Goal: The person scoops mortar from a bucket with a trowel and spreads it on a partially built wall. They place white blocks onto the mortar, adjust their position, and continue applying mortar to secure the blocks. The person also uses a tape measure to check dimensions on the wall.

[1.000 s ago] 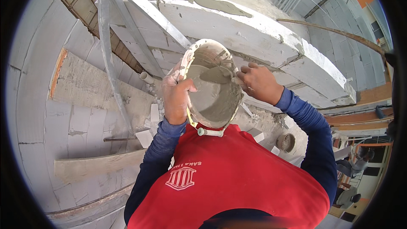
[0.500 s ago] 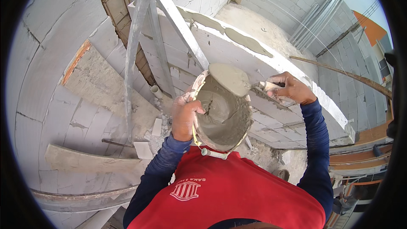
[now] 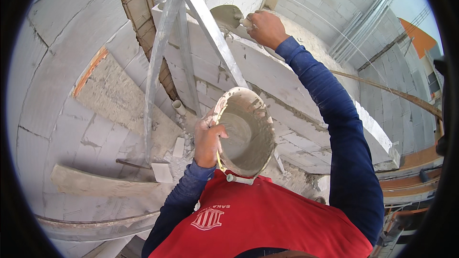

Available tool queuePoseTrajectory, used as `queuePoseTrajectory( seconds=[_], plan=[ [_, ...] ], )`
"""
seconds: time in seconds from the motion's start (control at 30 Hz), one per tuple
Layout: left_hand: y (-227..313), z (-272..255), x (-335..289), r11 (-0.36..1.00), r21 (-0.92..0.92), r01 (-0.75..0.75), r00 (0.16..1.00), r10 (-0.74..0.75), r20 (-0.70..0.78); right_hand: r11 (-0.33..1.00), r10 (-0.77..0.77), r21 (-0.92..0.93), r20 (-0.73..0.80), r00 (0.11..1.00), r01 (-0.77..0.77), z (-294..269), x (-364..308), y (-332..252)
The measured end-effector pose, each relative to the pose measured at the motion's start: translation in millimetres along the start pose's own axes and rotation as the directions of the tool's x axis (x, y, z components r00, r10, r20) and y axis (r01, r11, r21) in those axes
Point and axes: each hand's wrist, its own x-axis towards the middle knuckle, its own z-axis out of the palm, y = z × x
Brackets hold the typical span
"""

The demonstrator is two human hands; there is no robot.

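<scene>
My left hand (image 3: 209, 138) grips the rim of a bucket (image 3: 265, 138), its thumb hooked over the inside edge. Wet grey mortar (image 3: 237, 133) coats the bucket's inner wall and bottom. My right arm reaches out to the far side, where my right hand (image 3: 267, 27) is closed around the handle of a trowel (image 3: 226, 15). The trowel's rounded blade is over the top of the white block wall (image 3: 296, 74), near its far left end. Whether the blade touches the wall top is hard to make out.
A metal frame (image 3: 210, 33) of slanted bars stands against the wall, left of my right hand. Planks (image 3: 105, 181) lie at the left, with rubble (image 3: 184, 145) on the floor below. A string (image 3: 325, 16) crosses above, and a wooden pole (image 3: 392, 90) leans at the right.
My right hand has carried the trowel from above the bucket, forward and left to the wall top. The mortar load seen on the blade earlier is gone from over the bucket.
</scene>
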Motion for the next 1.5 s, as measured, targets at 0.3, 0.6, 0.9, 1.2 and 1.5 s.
queuePoseTrajectory(
  seconds=[0.3, 0.6, 0.9, 1.2, 1.5],
  plan=[
    [-18.4, -7.7, 8.4, 0.997, -0.077, 0.02, 0.997, -0.025, -0.067, 0.968, 0.046, 0.245, 0.039, 0.998, -0.054, 25.9, 91.7, -13.3],
    [-27.0, -18.5, 13.6, 0.999, -0.047, -0.021, 0.999, 0.019, -0.047, 0.952, -0.262, 0.111, -0.177, 0.949, 0.284, 63.2, 143.4, -32.7],
    [-20.6, -20.1, 9.2, 0.999, -0.002, 0.046, 0.999, -0.046, -0.001, 0.892, 0.143, 0.432, 0.01, 0.99, -0.134, 27.8, 100.1, -11.8],
    [-32.1, -6.7, 1.9, 0.982, 0.0, 0.191, 0.978, -0.19, -0.085, 0.723, 0.014, 0.614, 0.442, 0.897, -0.315, -115.2, -198.0, 26.0],
    [-44.8, 53.1, 15.3, 0.974, 0.153, 0.165, 0.965, -0.191, 0.179, 0.97, 0.04, 0.152, 0.668, 0.743, -0.189, -31.6, -345.6, -70.4]
  ],
)
